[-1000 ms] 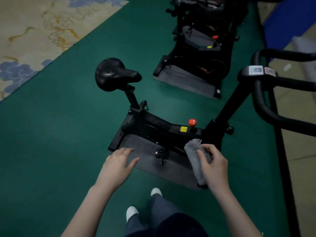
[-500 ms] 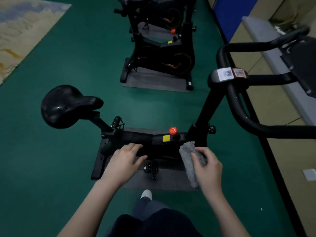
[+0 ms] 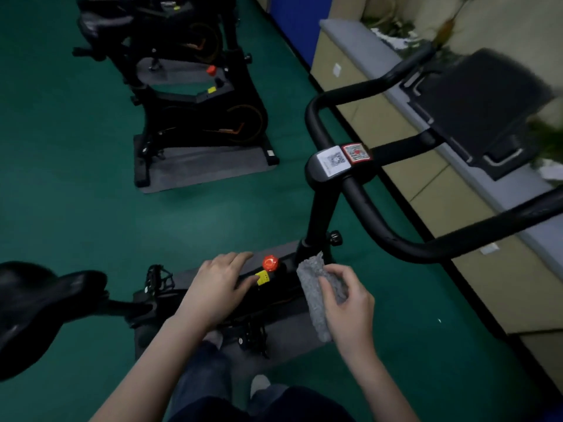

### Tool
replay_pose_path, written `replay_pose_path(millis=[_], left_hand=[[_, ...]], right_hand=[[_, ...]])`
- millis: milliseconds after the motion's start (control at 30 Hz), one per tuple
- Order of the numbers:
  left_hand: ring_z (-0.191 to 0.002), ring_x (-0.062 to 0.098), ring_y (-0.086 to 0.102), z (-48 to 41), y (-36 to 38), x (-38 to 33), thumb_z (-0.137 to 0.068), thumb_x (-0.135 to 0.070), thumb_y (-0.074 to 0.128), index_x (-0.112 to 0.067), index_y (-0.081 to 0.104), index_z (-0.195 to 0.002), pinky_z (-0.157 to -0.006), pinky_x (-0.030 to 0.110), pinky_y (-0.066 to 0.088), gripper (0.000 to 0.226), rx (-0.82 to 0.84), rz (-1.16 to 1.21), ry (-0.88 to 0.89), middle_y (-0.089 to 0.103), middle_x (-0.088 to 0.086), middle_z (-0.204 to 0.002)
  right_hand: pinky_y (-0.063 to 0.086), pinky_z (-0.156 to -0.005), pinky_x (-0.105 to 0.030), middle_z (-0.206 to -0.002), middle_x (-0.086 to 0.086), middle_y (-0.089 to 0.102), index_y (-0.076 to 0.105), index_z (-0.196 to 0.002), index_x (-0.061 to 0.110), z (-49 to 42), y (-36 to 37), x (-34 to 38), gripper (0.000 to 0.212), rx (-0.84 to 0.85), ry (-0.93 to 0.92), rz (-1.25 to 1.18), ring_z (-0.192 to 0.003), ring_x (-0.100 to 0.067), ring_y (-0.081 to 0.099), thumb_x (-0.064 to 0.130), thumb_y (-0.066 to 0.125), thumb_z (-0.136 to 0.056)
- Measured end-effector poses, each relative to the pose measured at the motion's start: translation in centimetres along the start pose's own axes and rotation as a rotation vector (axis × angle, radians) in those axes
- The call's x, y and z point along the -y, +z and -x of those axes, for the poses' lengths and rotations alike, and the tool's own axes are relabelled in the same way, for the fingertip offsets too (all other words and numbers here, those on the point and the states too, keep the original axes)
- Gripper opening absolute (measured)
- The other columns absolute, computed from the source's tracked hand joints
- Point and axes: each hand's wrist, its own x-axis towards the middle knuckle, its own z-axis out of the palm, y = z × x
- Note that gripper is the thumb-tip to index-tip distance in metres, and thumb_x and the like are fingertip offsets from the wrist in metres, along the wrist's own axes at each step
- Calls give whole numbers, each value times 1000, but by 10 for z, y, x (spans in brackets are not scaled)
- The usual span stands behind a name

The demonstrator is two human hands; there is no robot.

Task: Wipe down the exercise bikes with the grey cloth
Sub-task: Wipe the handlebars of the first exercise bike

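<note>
The grey cloth (image 3: pixel 313 296) is still gripped in the right hand (image 3: pixel 347 303), held upright beside the exercise bike (image 3: pixel 320 214) post, just right of the red knob (image 3: pixel 269 263). The left hand (image 3: pixel 216 287), fingers relaxed and spread, is now brought forward over the frame, nearer the knob than before.

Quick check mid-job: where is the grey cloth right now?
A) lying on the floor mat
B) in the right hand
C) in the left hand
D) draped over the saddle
B: the right hand grips the grey cloth just right of the red knob, while the left hand has its fingers extended and holds nothing.
</note>
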Motion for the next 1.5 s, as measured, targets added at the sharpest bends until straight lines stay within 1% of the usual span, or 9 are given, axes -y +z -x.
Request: replay_pose_path(millis=[167, 300, 667, 867, 1000, 1100, 1233, 1367, 1500], left_hand=[[-121, 19, 48, -52, -14, 6, -95, -45, 46, -22, 43, -139, -101, 32, 34, 50, 40, 35, 230, 55, -2, -130], [-118, 21, 51, -98, -36, 14, -93, -38, 53, -18, 47, -136, -99, 34, 38, 48, 63, 56, 462, 58, -1, -127], [-102, 22, 58, -163, -82, -16, -89, -32, 60, -13, 60, -123, -84, 37, 48, 38, -64, 153, 897, 62, 0, -112], [-99, 25, 55, -189, -87, -47, -87, -23, 64, -9, 62, -115, -80, 38, 44, 31, -177, 243, 1028, 59, 5, -112], [-115, 24, 48, -205, -82, -64, -86, -23, 65, -8, 60, -119, -91, 40, 41, 37, -151, 240, 1063, 56, 5, -123], [-119, 22, 43, -213, -76, -70, -87, -24, 64, -8, 59, -121, -96, 40, 38, 38, -132, 255, 1080, 55, 5, -125], [-120, 22, 45, -218, -68, -69, -88, -27, 63, -9, 59, -123, -98, 38, 36, 39, -142, 304, 1079, 56, 3, -126], [-121, 23, 46, -218, -65, -67, -89, -27, 61, -9, 59, -124, -100, 37, 35, 39, -132, 348, 1063, 56, 3, -125], [-119, 25, 48, -217, -67, -68, -89, -26, 61, -7, 60, -123, -102, 39, 34, 38, -134, 342, 1059, 57, 5, -123]], right_hand=[[48, -85, -13, -104, 10, 66, 67, -104, 18, -7, 20, 20, 19, -202, 44, 25, -100, -4, 62, 8, 66, -87], [42, -83, -2, -103, 14, 62, 69, -107, 11, -16, 44, 52, 25, -445, 41, 67, -101, 12, 56, 0, 66, -85], [47, -86, -14, -101, -2, 64, 68, -105, 5, -65, 28, 111, 21, -962, -12, 284, -93, -2, 59, -3, 63, -86], [46, -90, -15, -106, -9, 64, 70, -104, 2, -122, 28, 113, 18, -909, 81, 399, -96, -11, 59, 0, 61, -89], [54, -85, -35, -112, -9, 65, 69, -110, 4, -130, 39, 109, 22, -791, 153, 530, -95, -21, 66, 9, 63, -89], [58, -77, -42, -116, -9, 65, 67, -115, 5, -127, 40, 110, 28, -743, 207, 637, -93, -28, 68, 14, 65, -89], [59, -76, -38, -113, -8, 68, 68, -115, 6, -110, 28, 110, 26, -734, 242, 691, -89, -25, 69, 12, 61, -91], [57, -74, -34, -102, -14, 70, 70, -109, 0, -100, 24, 107, 22, -873, 331, 659, -80, -27, 69, 5, 61, -90], [51, -79, -26, -102, -14, 69, 70, -110, 1, -121, 31, 112, 22, -852, 340, 580, -84, -25, 67, 4, 60, -90]])
